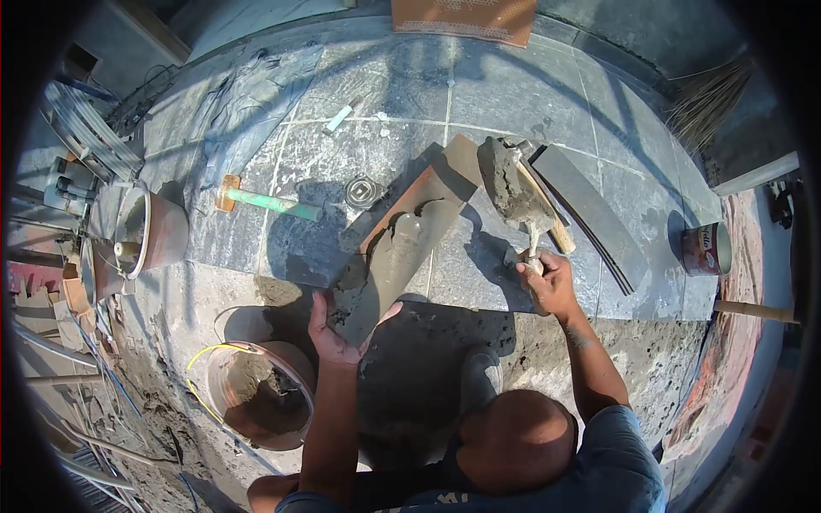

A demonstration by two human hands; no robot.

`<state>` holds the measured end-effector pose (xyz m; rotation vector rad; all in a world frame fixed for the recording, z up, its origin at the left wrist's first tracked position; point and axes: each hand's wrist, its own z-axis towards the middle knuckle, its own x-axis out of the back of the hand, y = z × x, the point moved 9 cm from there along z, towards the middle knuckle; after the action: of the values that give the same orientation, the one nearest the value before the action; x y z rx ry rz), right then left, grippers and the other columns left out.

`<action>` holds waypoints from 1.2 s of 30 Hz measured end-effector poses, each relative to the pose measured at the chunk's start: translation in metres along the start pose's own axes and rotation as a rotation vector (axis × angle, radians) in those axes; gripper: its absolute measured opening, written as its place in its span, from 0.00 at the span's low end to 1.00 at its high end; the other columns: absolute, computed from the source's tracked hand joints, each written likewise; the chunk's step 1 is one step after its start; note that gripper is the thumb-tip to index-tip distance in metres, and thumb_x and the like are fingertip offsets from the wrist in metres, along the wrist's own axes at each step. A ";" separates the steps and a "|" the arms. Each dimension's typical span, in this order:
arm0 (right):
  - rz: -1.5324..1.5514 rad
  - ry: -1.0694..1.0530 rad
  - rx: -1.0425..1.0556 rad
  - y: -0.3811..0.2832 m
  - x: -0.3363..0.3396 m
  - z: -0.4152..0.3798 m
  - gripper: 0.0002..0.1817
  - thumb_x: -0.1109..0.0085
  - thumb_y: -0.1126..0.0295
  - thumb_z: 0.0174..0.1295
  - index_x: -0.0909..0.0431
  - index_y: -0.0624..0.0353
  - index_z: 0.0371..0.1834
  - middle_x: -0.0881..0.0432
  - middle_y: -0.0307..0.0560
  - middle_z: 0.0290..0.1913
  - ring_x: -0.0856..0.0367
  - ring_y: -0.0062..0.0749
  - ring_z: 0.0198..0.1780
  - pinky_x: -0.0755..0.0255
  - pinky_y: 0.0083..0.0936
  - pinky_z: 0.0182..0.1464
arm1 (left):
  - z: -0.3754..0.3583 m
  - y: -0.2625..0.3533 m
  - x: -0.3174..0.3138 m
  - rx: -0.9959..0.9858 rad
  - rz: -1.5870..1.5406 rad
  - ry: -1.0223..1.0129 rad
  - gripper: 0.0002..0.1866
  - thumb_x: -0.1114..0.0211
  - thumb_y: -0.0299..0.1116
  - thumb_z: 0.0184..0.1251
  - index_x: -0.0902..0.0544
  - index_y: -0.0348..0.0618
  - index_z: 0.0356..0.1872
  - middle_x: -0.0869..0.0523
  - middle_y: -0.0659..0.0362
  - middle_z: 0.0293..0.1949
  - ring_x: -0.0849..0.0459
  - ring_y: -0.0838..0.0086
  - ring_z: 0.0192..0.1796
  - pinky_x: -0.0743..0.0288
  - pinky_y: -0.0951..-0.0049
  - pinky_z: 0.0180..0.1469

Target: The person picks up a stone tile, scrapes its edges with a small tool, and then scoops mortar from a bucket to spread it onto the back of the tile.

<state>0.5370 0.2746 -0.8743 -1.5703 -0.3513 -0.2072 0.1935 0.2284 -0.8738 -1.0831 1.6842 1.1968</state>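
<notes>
My left hand (pixel 336 340) grips the near end of a long, narrow tile strip (pixel 462 158), which slants away over the tiled floor. Wet grey mortar (pixel 409 248) covers most of its upper face; a reddish edge shows along one side. In my right hand (pixel 550 284), closed round its handle, is a trowel (pixel 517 195) whose blade carries a lump of mortar. The blade is near the strip's far end, to its right. Below my left forearm's side stands a bucket (pixel 221 363) with mortar inside and a yellow handle.
Dark tile strips (pixel 590 214) and a wooden handle (pixel 561 237) lie right of the trowel. A green-handled mallet (pixel 274 203) and a round metal piece (pixel 363 191) lie leftward. Another bucket (pixel 167 235) stands left, a can (pixel 706 250) right, a cardboard box (pixel 464 21) at the back.
</notes>
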 end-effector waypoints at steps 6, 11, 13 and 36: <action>-0.378 0.347 0.568 -0.097 0.000 0.026 0.11 0.30 0.70 0.53 0.23 0.63 0.32 0.22 0.51 0.26 0.25 0.46 0.24 0.32 0.31 0.29 | -0.032 0.042 -0.056 -0.107 -0.009 -0.100 0.40 0.55 0.59 0.72 0.45 0.33 0.71 0.40 0.38 0.70 0.39 0.37 0.70 0.47 0.17 0.58; -0.681 0.450 0.723 -0.105 0.000 0.052 0.18 0.30 0.67 0.46 0.25 0.62 0.38 0.24 0.51 0.28 0.24 0.51 0.30 0.31 0.42 0.34 | -0.062 0.058 -0.087 -0.105 -0.071 -0.229 0.43 0.57 0.61 0.72 0.49 0.32 0.72 0.43 0.35 0.70 0.41 0.32 0.69 0.47 0.15 0.56; -0.745 0.406 0.741 -0.120 -0.004 0.057 0.20 0.29 0.67 0.40 0.26 0.61 0.36 0.25 0.50 0.28 0.24 0.51 0.33 0.31 0.43 0.37 | -0.069 0.063 -0.091 -0.120 -0.051 -0.235 0.44 0.58 0.62 0.72 0.50 0.32 0.72 0.44 0.34 0.71 0.41 0.31 0.69 0.47 0.14 0.55; -0.676 -0.337 0.555 -0.102 -0.028 -0.022 0.20 0.33 0.70 0.47 0.24 0.58 0.45 0.20 0.52 0.32 0.18 0.50 0.39 0.26 0.40 0.43 | -0.078 0.065 -0.075 -0.129 -0.133 -0.155 0.41 0.56 0.60 0.72 0.43 0.31 0.70 0.40 0.36 0.69 0.41 0.33 0.70 0.44 0.16 0.55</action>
<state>0.4770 0.2505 -0.7879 -0.8879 -1.1055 -0.3298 0.1475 0.1809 -0.7663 -1.1315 1.4117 1.2820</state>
